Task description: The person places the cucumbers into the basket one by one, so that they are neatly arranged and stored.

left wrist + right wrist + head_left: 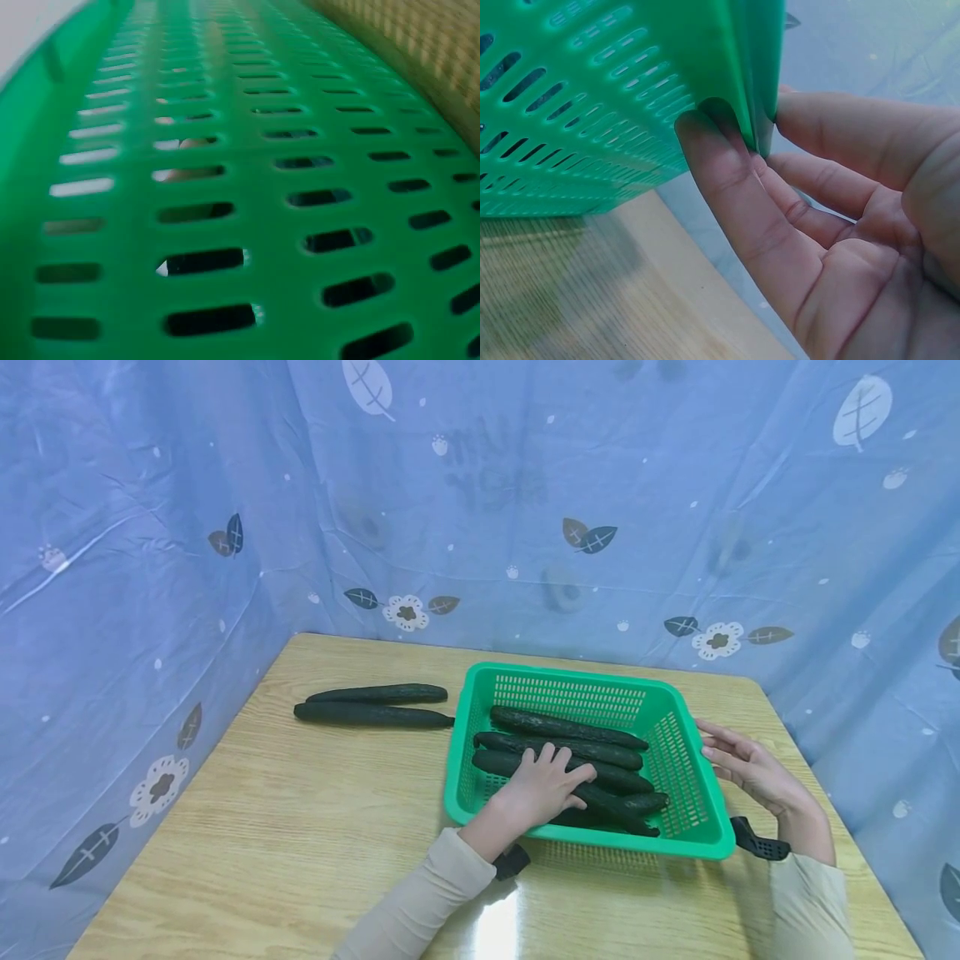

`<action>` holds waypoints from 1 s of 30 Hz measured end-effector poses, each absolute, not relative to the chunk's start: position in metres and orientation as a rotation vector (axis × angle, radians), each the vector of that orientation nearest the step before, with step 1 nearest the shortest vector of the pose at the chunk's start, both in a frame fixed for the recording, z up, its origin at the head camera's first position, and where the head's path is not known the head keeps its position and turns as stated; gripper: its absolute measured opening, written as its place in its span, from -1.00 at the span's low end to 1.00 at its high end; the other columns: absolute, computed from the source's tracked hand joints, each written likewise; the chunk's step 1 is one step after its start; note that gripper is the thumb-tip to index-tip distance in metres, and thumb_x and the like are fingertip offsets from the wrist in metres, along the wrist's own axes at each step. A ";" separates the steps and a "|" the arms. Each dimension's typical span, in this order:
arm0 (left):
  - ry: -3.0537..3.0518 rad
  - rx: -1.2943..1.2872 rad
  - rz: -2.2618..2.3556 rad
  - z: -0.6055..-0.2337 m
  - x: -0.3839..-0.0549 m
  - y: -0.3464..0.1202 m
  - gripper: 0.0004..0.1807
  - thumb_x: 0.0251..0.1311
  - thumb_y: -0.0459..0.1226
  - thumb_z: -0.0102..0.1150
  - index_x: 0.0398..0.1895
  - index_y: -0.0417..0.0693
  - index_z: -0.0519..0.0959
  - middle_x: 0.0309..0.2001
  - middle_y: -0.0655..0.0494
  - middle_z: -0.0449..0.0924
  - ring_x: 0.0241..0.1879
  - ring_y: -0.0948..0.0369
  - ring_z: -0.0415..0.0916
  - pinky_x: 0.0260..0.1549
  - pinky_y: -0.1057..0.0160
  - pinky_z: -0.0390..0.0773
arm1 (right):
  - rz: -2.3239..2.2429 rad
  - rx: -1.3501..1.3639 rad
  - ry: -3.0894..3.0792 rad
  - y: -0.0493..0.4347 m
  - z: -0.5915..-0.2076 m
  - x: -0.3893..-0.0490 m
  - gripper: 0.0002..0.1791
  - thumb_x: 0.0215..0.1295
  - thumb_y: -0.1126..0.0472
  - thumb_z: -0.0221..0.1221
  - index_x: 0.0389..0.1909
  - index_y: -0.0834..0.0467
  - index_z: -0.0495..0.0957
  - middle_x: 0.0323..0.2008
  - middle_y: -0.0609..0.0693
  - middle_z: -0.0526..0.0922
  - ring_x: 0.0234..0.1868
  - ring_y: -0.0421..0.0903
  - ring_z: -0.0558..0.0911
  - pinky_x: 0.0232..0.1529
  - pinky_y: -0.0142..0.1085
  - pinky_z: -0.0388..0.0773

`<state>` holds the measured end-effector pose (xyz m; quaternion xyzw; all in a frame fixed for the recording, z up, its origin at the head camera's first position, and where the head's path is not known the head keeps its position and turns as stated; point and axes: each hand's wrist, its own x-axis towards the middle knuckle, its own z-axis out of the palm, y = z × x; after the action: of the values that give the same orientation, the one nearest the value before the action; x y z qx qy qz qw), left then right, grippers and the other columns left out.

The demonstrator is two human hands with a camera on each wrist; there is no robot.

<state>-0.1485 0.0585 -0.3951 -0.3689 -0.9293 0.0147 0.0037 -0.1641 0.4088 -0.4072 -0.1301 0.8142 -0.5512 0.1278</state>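
Head view: I am apparently arranging cucumbers [615, 810] in the green basket [577, 675] beneath my spread-fingered left hand [538, 789], grip unclear, while my right hand [759, 775] is pinching its rim [761, 75], a firm grasp likely needed next.

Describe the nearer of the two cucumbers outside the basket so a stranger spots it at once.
On the wooden table, find the green basket. Just left of it, outside, lies a dark pair. You want the nearer cucumber: in the head view its narrow right tip meets the basket's edge, while the farther cucumber stops short.
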 end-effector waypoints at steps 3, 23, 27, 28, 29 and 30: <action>-2.936 -1.152 0.024 -0.397 -0.150 0.059 -0.58 0.23 0.18 -0.16 0.13 0.44 0.24 -0.01 0.18 0.31 -0.04 0.17 0.24 -0.07 0.15 0.37 | -1.611 -0.376 2.365 0.409 -0.407 -0.164 -0.38 0.46 0.26 -0.15 0.44 0.21 -0.14 0.09 -0.33 0.27 0.02 -0.53 0.41 -0.08 -0.58 0.43; -3.089 -1.127 -0.076 -0.399 -0.150 0.059 -0.61 0.20 0.13 -0.04 0.09 0.42 0.25 0.03 0.16 0.28 -0.08 0.19 0.18 -0.19 0.27 0.28 | -1.660 -0.408 2.313 0.412 -0.408 -0.167 -0.40 0.46 0.30 -0.16 0.44 0.18 -0.11 0.09 -0.32 0.35 0.03 -0.48 0.45 -0.08 -0.55 0.44; -3.121 -1.125 -0.117 -0.399 -0.149 0.059 -0.62 0.18 0.12 0.00 0.05 0.40 0.26 0.02 0.17 0.29 -0.06 0.18 0.19 -0.16 0.26 0.29 | -1.646 -0.413 2.325 0.411 -0.408 -0.166 -0.40 0.46 0.29 -0.16 0.44 0.20 -0.13 0.09 -0.33 0.34 0.03 -0.49 0.44 -0.08 -0.55 0.44; -3.124 -1.124 -0.125 -0.399 -0.149 0.058 -0.62 0.18 0.11 0.01 0.05 0.39 0.27 0.01 0.17 0.30 -0.06 0.17 0.20 -0.15 0.25 0.30 | -1.642 -0.414 2.329 0.411 -0.409 -0.166 -0.40 0.46 0.29 -0.16 0.44 0.20 -0.13 0.10 -0.33 0.33 0.03 -0.50 0.44 -0.08 -0.55 0.44; -3.124 -1.123 -0.125 -0.399 -0.149 0.058 -0.62 0.18 0.11 0.02 0.04 0.39 0.28 0.00 0.18 0.30 -0.06 0.18 0.20 -0.14 0.24 0.30 | -1.638 -0.414 2.333 0.411 -0.409 -0.166 -0.39 0.46 0.29 -0.16 0.44 0.20 -0.14 0.10 -0.34 0.32 0.03 -0.50 0.44 -0.08 -0.56 0.44; -3.122 -1.120 -0.125 -0.399 -0.149 0.057 -0.62 0.17 0.11 0.02 0.04 0.39 0.28 -0.01 0.18 0.30 -0.06 0.18 0.20 -0.14 0.23 0.30 | -1.634 -0.412 2.336 0.411 -0.409 -0.165 -0.39 0.46 0.29 -0.16 0.44 0.21 -0.14 0.10 -0.34 0.32 0.04 -0.51 0.43 -0.08 -0.56 0.44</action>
<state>-0.1488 0.0575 -0.3993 -0.3361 -0.9369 -0.0376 -0.0889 -0.1654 0.4109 -0.4093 -0.1419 0.8041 -0.5625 0.1300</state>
